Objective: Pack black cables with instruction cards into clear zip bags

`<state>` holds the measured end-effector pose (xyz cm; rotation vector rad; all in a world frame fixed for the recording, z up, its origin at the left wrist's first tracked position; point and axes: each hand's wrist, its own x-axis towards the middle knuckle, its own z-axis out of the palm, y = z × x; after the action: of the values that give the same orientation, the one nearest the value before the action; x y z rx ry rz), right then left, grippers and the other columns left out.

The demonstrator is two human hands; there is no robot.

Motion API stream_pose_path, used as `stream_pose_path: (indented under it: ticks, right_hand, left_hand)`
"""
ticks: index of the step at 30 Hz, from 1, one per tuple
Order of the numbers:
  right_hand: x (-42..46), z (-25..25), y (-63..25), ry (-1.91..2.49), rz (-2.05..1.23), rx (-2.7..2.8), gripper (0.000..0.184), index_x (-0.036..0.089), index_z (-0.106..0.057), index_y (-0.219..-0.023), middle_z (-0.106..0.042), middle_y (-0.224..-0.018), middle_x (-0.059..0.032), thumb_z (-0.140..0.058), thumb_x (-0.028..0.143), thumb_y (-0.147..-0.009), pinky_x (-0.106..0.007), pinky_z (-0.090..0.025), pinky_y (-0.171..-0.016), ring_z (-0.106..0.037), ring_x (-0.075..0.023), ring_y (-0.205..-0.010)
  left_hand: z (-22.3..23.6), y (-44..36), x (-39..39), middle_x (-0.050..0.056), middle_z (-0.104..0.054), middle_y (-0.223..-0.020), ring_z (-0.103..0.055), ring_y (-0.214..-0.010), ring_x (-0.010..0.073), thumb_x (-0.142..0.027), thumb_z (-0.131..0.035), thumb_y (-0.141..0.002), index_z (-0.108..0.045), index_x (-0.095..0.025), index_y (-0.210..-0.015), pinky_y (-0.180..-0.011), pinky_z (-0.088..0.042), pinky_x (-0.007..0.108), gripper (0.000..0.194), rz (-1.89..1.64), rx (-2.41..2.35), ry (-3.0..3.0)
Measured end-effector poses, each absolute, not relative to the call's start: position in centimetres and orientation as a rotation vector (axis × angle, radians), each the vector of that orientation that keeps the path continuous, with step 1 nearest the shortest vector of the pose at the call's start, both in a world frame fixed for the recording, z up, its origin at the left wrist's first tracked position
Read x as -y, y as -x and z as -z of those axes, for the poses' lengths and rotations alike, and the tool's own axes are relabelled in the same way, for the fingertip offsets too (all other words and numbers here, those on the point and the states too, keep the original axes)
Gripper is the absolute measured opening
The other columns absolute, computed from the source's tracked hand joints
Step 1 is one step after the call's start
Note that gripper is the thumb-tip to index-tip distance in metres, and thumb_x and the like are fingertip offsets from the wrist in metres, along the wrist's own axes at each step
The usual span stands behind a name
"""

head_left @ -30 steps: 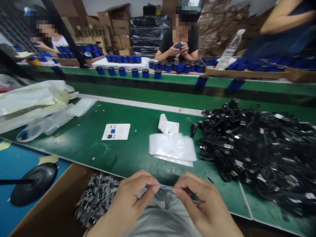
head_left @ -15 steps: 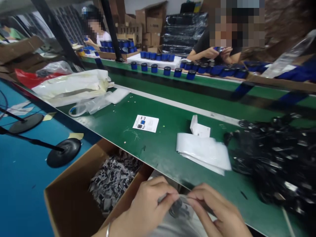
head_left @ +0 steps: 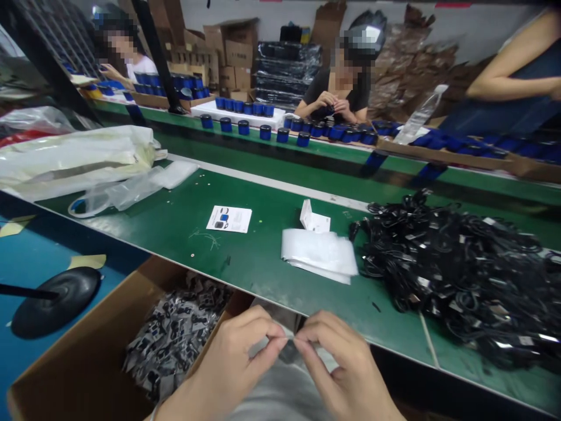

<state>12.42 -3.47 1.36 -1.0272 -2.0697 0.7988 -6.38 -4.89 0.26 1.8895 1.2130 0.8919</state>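
Note:
At the table's near edge, my left hand [head_left: 236, 359] and my right hand [head_left: 342, 356] are close together, each pinching the top edge of a small clear plastic bag [head_left: 289, 352] between thumb and finger. Something dark shows inside the bag, mostly hidden by my fingers. Beyond them on the green table [head_left: 263, 275] lies a stack of flat clear plastic bags [head_left: 319, 254]. Folded leaflets [head_left: 319, 223] stand just behind that stack, and a printed leaflet [head_left: 236, 220] lies to its left. A large heap of black cables [head_left: 442, 263] covers the right side.
A cardboard box [head_left: 65, 351] below the table's edge holds many filled small bags [head_left: 170, 333]. Large plastic sacking [head_left: 87, 153] lies at the left, near a round black stand base [head_left: 59, 298]. Blue jars [head_left: 265, 132] line the far side, where co-workers sit.
My view has swung to the right, so table things appear further left. My hands have drawn closer together, still pinching the bag's edge.

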Motion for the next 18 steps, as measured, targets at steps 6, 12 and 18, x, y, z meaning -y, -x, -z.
stream_pose_path:
  ticks: [6,12,18]
  right_hand:
    - [4.6,-1.6,-13.4,1.103,-0.872,2.034,0.016,0.021,-0.059,-0.085,-0.059,-0.079,-0.0033,-0.046,0.014,-0.092,-0.028,-0.045,-0.062,-0.058,-0.0167,-0.071]
    - [5.1,-0.9,-13.0,1.142,-0.744,2.076,0.019,0.02,-0.052,-0.078,-0.056,-0.073,-0.0013,-0.043,0.018,-0.094,-0.026,-0.043,-0.056,-0.056,-0.015,-0.064]
    - [5.4,0.1,-13.1,1.117,-0.709,2.209,0.017,0.021,-0.054,-0.084,-0.058,-0.078,-0.003,-0.042,0.019,-0.095,-0.029,-0.045,-0.06,-0.057,-0.0172,-0.068]
  left_hand:
    - [-0.3,6.3,5.5,-0.001,-0.054,-0.069,-0.054,-0.061,0.0095,-0.008,-0.055,-0.085,-0.071,-0.017,-0.082,-0.058,-0.045,0.019,0.019,-0.997,-1.256,-1.907]
    - [-0.8,6.9,6.3,0.003,-0.057,-0.076,-0.058,-0.068,0.0123,-0.011,-0.051,-0.088,-0.071,-0.018,-0.089,-0.062,-0.047,0.022,0.021,-0.84,-1.294,-1.951]
    - [-0.2,6.7,7.3,0.003,-0.056,-0.072,-0.058,-0.066,0.0132,-0.006,-0.049,-0.085,-0.071,-0.014,-0.081,-0.063,-0.048,0.023,0.024,-0.927,-1.374,-1.953]
